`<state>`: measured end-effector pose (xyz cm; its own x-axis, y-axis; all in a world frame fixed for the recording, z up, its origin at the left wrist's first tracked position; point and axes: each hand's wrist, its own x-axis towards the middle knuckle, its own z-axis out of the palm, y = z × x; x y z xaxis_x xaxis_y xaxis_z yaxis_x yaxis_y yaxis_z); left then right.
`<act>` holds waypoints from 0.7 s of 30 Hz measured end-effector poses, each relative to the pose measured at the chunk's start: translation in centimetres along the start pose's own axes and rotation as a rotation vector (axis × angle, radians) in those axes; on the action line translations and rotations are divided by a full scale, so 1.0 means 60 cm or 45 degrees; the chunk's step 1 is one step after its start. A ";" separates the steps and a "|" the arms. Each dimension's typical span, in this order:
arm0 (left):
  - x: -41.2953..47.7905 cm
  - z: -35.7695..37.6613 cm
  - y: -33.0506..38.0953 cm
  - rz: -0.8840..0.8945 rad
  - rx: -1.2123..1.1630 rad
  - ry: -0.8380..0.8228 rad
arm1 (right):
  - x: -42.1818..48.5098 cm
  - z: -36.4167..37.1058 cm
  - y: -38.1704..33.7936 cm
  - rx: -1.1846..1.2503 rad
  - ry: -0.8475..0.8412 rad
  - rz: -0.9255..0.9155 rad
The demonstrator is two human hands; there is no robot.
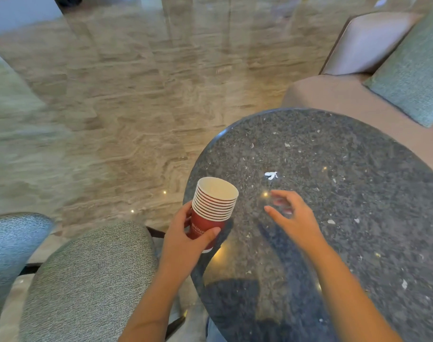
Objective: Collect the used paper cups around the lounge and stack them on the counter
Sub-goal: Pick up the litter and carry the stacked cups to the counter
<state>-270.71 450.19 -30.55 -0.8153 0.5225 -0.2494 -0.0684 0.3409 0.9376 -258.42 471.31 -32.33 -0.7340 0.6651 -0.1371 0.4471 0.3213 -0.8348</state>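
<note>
Cups, red paper ones with white rims, are nested into a single stack held in the left hand. Its fingers wrap the far side of the lowest cup and the thumb presses the near side, so the grip is firm around the stack. The stack tilts a little, its open mouth facing up and away, and it hangs over the left edge of a round, dark speckled stone counter without touching it.

The right hand hovers over the middle of the counter, just right of the cups. Its fingers are loosely curled and hold nothing; they look slightly blurred. A small white scrap lies on the counter just beyond that hand.

Left of the counter stands a grey woven chair, with a second, bluish chair beside it at the frame's edge. Beyond the counter, on the right, is a beige sofa with a green cushion on it. A glossy marble floor fills the rest.
</note>
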 end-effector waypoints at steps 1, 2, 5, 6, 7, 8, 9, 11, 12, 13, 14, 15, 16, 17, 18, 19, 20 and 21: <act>0.010 0.006 0.003 -0.004 -0.006 0.002 | 0.012 -0.004 0.007 -0.021 0.008 0.016; 0.020 0.012 0.005 -0.009 -0.010 0.007 | 0.024 -0.007 0.014 -0.046 0.016 0.025; 0.048 0.026 0.008 -0.016 -0.002 0.017 | 0.060 -0.013 0.036 -0.087 0.032 0.042; 0.055 0.030 0.008 -0.018 0.000 0.014 | 0.071 -0.013 0.044 -0.095 0.034 0.048; 0.062 0.034 0.008 -0.021 0.003 0.010 | 0.083 -0.014 0.052 -0.105 0.038 0.054; 0.068 0.038 0.008 -0.023 0.010 0.007 | 0.094 -0.014 0.059 -0.119 0.043 0.060; 0.073 0.040 0.008 -0.025 0.014 0.006 | 0.105 -0.014 0.065 -0.132 0.048 0.069; 0.083 0.046 0.009 -0.031 0.017 0.005 | 0.126 -0.013 0.075 -0.144 0.049 0.089; 0.087 0.047 0.009 -0.035 0.018 0.004 | 0.136 -0.011 0.079 -0.144 0.050 0.099; 0.091 0.049 0.008 -0.039 0.020 0.004 | 0.144 -0.009 0.083 -0.144 0.052 0.107; 0.094 0.051 0.007 -0.042 0.020 0.005 | 0.152 -0.008 0.087 -0.147 0.055 0.110; 0.097 0.052 0.006 -0.046 0.018 0.006 | 0.158 -0.005 0.090 -0.154 0.053 0.112; 0.100 0.053 0.005 -0.049 0.015 0.007 | 0.164 -0.003 0.093 -0.163 0.047 0.111; 0.102 0.054 0.003 -0.053 0.012 0.005 | 0.168 0.000 0.095 -0.175 0.037 0.111; 0.104 0.055 0.002 -0.058 0.008 0.003 | 0.172 0.002 0.097 -0.186 0.028 0.114; 0.107 0.055 0.002 -0.063 0.005 0.001 | 0.176 0.005 0.098 -0.195 0.022 0.118; 0.109 0.055 0.002 -0.066 0.004 0.000 | 0.179 0.007 0.100 -0.201 0.018 0.122; 0.111 0.054 0.002 -0.068 0.004 -0.002 | 0.181 0.010 0.101 -0.206 0.016 0.125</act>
<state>-274.28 456.25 -32.89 -0.8096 0.5047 -0.2998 -0.1103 0.3709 0.9221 -263.97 480.08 -39.22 -0.6770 0.7066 -0.2059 0.5931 0.3580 -0.7212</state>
